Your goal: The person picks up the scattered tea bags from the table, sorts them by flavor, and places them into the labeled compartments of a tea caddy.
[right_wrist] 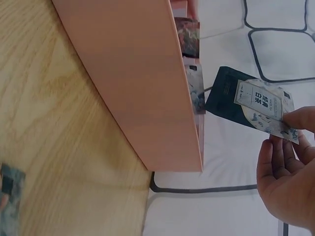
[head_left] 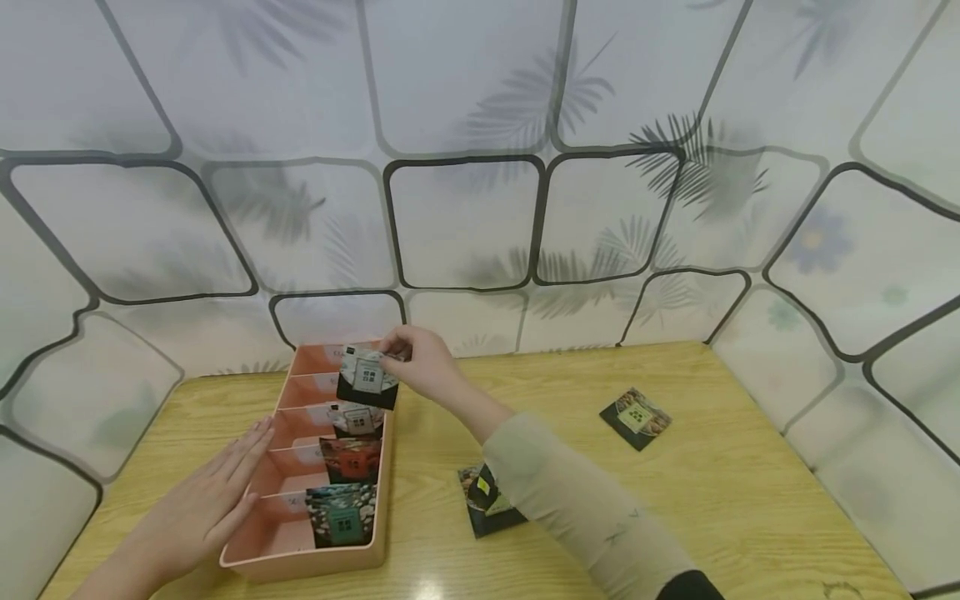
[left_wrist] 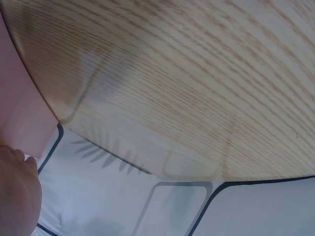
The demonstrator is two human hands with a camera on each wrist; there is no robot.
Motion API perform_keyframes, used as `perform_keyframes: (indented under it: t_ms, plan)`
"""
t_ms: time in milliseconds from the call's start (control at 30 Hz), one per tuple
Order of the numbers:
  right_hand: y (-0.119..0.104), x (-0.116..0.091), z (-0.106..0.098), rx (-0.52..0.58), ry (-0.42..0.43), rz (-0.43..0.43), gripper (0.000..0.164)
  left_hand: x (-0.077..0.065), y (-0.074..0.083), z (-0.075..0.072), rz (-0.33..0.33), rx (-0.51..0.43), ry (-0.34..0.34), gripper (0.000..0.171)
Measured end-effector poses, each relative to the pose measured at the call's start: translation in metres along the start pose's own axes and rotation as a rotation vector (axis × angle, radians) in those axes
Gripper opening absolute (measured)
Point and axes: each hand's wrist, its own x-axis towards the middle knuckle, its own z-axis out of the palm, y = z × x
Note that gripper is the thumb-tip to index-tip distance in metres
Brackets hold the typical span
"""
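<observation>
My right hand (head_left: pixel 423 362) pinches a tea packet (head_left: pixel 367 379) by its corner, thumb against fingers, above the back of a pink divided box (head_left: pixel 311 568). In the right wrist view this tea packet (right_wrist: pixel 258 101) shows a dark green end and a pale label; it hangs clear of the box rim. My left hand (head_left: pixel 198 504) lies with straight fingers along the box's left side. Standing in separate compartments are a green-labelled packet (head_left: pixel 341 517), a red packet (head_left: pixel 351 460) and a white-and-dark packet (head_left: pixel 357 421). The rearmost compartment is partly hidden behind the held packet.
On the wood-grain table (head_left: pixel 675 517), one loose packet (head_left: pixel 636 418) lies at the right. Another dark packet (head_left: pixel 495 523) lies right of the box, partly covered by my right sleeve (head_left: pixel 570 500). Patterned fabric (head_left: pixel 465 225) surrounds the table's back and sides.
</observation>
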Motion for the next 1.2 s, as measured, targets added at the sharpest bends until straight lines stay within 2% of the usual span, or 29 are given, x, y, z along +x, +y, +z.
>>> perform_keyframes:
  t_ms: [167, 367, 700, 1000, 1200]
  plan:
    - [0.002, 0.001, 0.016, 0.029, -0.002, -0.009, 0.009, -0.001, -0.001, 0.000, -0.004, 0.007, -0.012, 0.080]
    - [0.010, -0.001, 0.034, -0.004, -0.001, -0.018, 0.006, -0.001, -0.001, 0.000, -0.012, 0.005, -0.006, 0.079]
    - [0.019, -0.006, 0.050, -0.175, -0.073, -0.046, 0.005, 0.001, 0.001, -0.001, 0.005, 0.008, 0.008, 0.079]
    - [0.020, -0.007, 0.050, -0.247, -0.087, -0.059, 0.005, 0.001, 0.002, -0.001, -0.007, 0.002, -0.001, 0.078]
    - [0.025, -0.005, 0.051, -0.394, -0.101, -0.121, 0.005, 0.000, 0.001, 0.000, -0.010, 0.004, -0.012, 0.079]
